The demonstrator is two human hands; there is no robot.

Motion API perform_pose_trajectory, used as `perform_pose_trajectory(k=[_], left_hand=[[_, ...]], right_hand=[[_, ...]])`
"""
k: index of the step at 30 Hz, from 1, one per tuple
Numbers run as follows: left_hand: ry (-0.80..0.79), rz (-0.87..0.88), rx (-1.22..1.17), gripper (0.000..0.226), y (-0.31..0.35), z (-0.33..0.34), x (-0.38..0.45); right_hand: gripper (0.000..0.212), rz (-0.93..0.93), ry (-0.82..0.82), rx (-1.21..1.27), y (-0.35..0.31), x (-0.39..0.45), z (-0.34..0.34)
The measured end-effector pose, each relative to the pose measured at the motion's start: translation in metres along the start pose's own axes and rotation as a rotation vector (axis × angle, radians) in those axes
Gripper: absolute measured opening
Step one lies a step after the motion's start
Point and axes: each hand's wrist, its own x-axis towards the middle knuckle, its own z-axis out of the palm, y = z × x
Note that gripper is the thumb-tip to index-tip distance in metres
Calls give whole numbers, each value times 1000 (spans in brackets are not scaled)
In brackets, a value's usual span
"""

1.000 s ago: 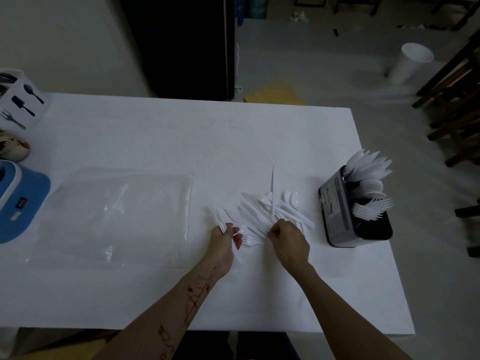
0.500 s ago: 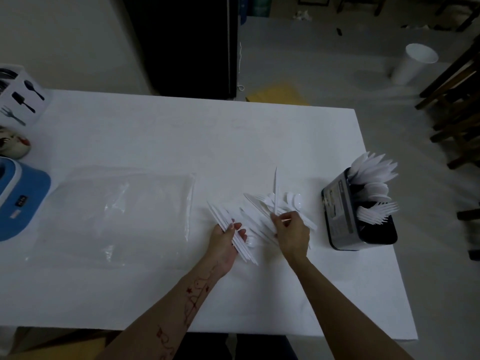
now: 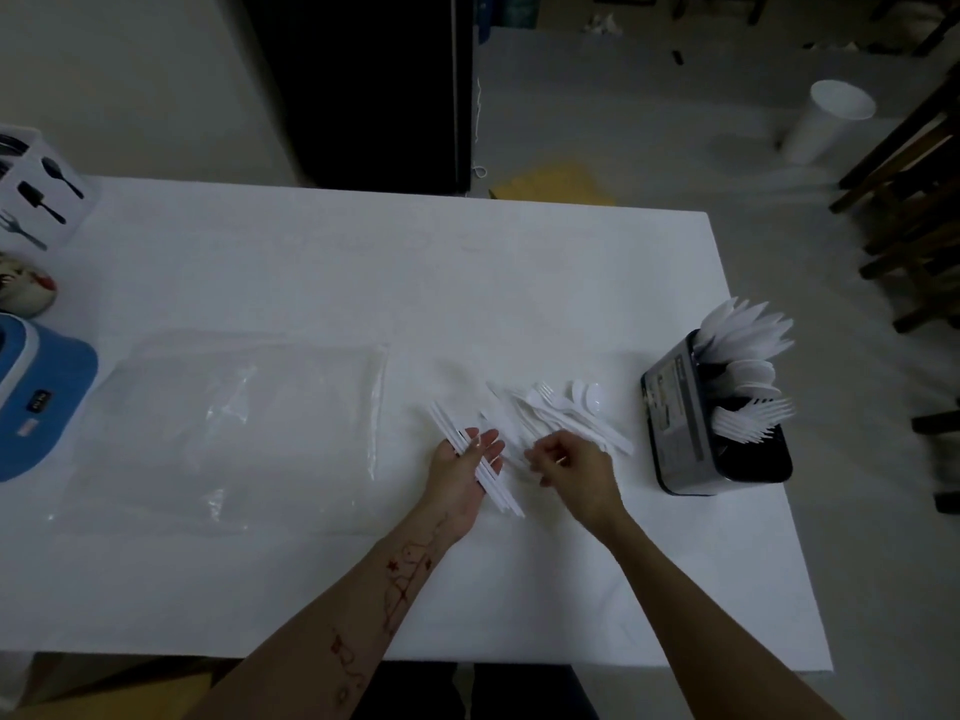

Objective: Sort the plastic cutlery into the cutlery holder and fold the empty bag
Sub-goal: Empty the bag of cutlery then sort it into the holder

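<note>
Holding a bundle of knives [image 3: 475, 462], your left hand [image 3: 465, 472] lies beside the loose pile [image 3: 558, 415]; your right hand [image 3: 574, 467] curls empty over it. By the table's [image 3: 311, 262] right edge, the cutlery holder [image 3: 714, 423] is part-filled; the bag [image 3: 234, 428] lies unfolded.

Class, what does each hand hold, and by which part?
Left hand holds a bundle of white cutlery around its middle. Right hand: fingers curled over the pile; a hold cannot be told.

1. Dim, bluish, underexposed indoor light.
2. The white table [image 3: 311, 262] is the brightest area, with soft, faint shadows.
3. Wide-angle bending shows at the edges.
4. Slight motion blur softens details.
</note>
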Motion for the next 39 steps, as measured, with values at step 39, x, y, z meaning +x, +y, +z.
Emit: perform_pose_trajectory(k=[39], left_hand=[[71,-7,70,8,-11,-12,-3]], right_hand=[[14,-87,138,-723,23,14,3]])
